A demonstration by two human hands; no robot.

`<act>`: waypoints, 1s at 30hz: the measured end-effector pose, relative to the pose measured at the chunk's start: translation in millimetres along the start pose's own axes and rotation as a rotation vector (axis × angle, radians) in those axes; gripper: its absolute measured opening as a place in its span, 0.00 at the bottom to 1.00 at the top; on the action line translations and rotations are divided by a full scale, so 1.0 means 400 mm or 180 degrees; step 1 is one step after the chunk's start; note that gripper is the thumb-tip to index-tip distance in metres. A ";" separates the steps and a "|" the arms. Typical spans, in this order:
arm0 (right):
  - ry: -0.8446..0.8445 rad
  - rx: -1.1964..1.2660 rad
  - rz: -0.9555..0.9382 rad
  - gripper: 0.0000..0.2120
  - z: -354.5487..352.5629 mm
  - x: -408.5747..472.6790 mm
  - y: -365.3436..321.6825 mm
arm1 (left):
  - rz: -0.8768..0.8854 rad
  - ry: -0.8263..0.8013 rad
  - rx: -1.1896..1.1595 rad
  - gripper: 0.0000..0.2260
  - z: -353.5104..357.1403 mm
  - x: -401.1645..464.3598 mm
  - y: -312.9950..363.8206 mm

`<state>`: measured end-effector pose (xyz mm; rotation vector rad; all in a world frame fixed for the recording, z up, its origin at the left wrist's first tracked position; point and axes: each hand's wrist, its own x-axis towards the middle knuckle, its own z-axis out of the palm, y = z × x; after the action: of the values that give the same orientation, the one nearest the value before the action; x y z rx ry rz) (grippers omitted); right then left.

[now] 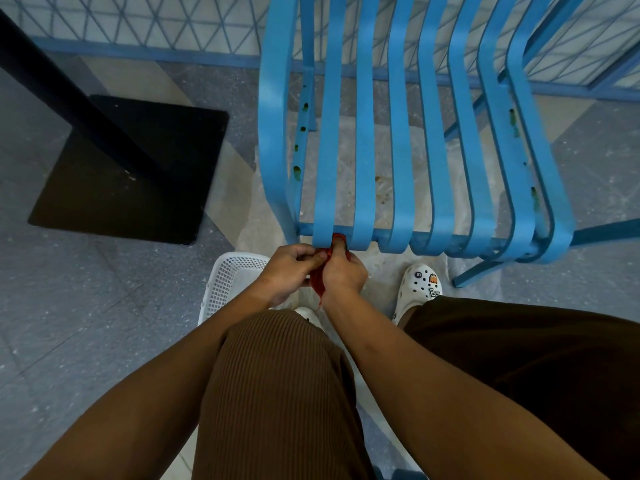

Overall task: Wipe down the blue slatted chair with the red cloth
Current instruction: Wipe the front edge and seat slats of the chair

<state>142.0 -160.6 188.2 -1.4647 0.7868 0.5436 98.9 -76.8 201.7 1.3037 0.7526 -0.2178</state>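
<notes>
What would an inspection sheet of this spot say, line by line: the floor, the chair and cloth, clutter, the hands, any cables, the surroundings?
Surface: speckled grey floor, with a pale scuffed patch under the chair.
Job's things: blue slatted chair, paint chipped along its side rails; red cloth bunched at the seat's front edge, poked between two slats.
Clutter: white plastic basket on the floor below the hands.
Grippers: left hand and right hand both grip the cloth.
Cables: nothing seen.
Surroundings: black post on a square black base to the left; blue lattice fence behind; white clog with charms.
</notes>
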 end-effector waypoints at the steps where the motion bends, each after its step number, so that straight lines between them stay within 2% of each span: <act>1: -0.0020 -0.0017 0.0002 0.14 -0.001 0.000 0.001 | -0.0001 -0.0007 -0.0002 0.08 0.000 -0.001 0.001; 11: -0.0050 -0.0162 -0.0254 0.17 0.002 -0.002 -0.015 | -0.0009 -0.0118 0.0029 0.09 -0.012 0.014 -0.001; 16: -0.0204 -0.0485 -0.0266 0.14 -0.048 0.012 0.021 | -0.0142 -0.0383 0.0198 0.10 -0.033 0.007 -0.021; 19: -0.0389 -0.0410 -0.0343 0.18 -0.047 -0.003 -0.003 | -0.0353 -0.0178 -0.0219 0.14 -0.036 0.014 -0.016; 23: -0.0199 -0.0258 -0.0193 0.23 -0.024 -0.024 -0.032 | -0.0340 -0.0053 -0.0470 0.14 -0.021 0.019 0.015; 30: -0.0310 -0.0529 -0.0072 0.17 -0.059 -0.015 0.006 | -0.0423 -0.0147 -0.0393 0.14 -0.031 0.008 0.025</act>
<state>133.1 -182.9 192.8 -1.5851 0.6600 0.6709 102.0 -61.8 206.7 1.1297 0.8018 -0.3027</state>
